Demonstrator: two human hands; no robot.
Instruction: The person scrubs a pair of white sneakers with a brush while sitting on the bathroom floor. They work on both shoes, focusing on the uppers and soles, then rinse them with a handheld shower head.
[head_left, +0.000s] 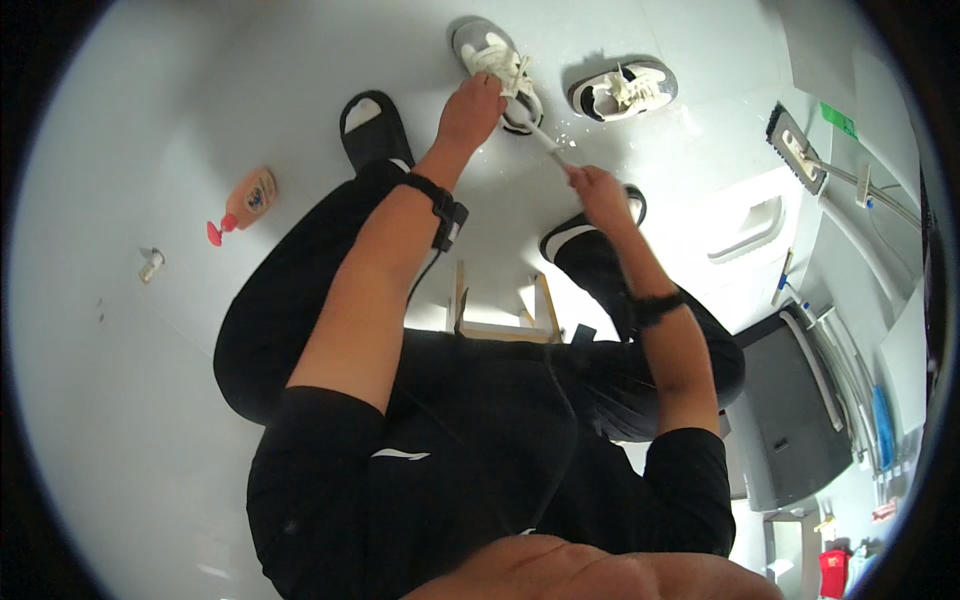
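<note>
On the floor at the top centre lies a grey and white sneaker (491, 54) with pale laces. My left hand (474, 111) grips its side near the opening and tongue. My right hand (596, 193) is closed around the handle of a slim white brush (546, 142), whose head reaches into the sneaker's opening and is partly hidden. White specks of foam or drops dot the floor beside it. The second sneaker (637, 88), also grey and white, lies to the right, touched by neither hand.
A peach pump bottle (251, 199) lies left of my black slipper (373, 131). A small wooden stool (502, 328) is under me. On the right are a floor squeegee or brush (796, 150), a dark grey bin-like container (795, 420) and several hanging poles.
</note>
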